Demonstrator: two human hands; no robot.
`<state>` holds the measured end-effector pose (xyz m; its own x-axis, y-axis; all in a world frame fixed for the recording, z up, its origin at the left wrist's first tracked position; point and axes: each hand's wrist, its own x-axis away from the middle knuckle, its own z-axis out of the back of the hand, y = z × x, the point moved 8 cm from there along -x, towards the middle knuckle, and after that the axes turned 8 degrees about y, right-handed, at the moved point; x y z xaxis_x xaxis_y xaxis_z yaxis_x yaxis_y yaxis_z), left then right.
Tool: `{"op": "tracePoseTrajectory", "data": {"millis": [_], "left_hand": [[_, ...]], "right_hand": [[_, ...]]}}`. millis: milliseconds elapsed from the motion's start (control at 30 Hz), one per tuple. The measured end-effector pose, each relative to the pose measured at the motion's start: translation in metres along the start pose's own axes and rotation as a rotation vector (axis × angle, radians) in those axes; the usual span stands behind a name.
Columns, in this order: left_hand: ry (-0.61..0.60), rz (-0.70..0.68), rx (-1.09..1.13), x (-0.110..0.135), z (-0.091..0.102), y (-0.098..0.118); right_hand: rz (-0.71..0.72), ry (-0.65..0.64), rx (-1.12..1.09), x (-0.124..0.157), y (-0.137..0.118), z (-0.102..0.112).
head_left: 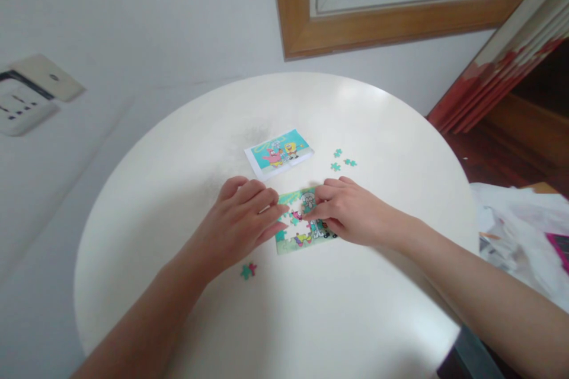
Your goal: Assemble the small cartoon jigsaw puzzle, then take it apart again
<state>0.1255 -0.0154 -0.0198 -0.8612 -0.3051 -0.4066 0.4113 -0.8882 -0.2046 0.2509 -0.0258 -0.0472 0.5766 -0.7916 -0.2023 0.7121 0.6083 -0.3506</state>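
A partly filled jigsaw puzzle (288,246) lies on the white table, with white gaps in its middle and left. My left hand (244,213) rests over the puzzle's left edge. Its fingers are bent, and the thumb and index tips stay apart with nothing visible between them. From the right, my right hand (349,210) reaches over the puzzle. Its index finger is stretched out to a pink puzzle piece (296,215) in the gap, and the other fingers are curled. Below my left hand lies a loose green and pink puzzle piece (249,270).
Behind the puzzle lies a picture card (280,154) with cartoon figures. Loose green puzzle pieces (336,166) are to its right. The round table (178,148) stands against a wall, and white plastic bags (524,237) are beyond its right edge.
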Motion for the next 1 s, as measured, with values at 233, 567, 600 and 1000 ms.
{"op": "tracePoseTrajectory", "data": {"millis": [233, 567, 600, 1000], "left_hand": [[0.032, -0.072, -0.104, -0.0046, -0.0037, 0.0006], [0.039, -0.079, -0.110, -0.0028, -0.0021, -0.0011], [0.022, -0.073, -0.116, -0.0026, -0.0025, -0.0014], [0.168, -0.339, -0.239, -0.0046, 0.0029, 0.0081]], "right_hand": [[0.004, -0.001, 0.000, -0.0001, -0.0008, 0.0008], [0.001, -0.002, 0.004, 0.0000, 0.0003, -0.0004], [0.001, -0.006, 0.005, -0.0001, 0.0003, -0.0004], [0.003, -0.013, 0.015, -0.0001, -0.0016, 0.0007]]}}
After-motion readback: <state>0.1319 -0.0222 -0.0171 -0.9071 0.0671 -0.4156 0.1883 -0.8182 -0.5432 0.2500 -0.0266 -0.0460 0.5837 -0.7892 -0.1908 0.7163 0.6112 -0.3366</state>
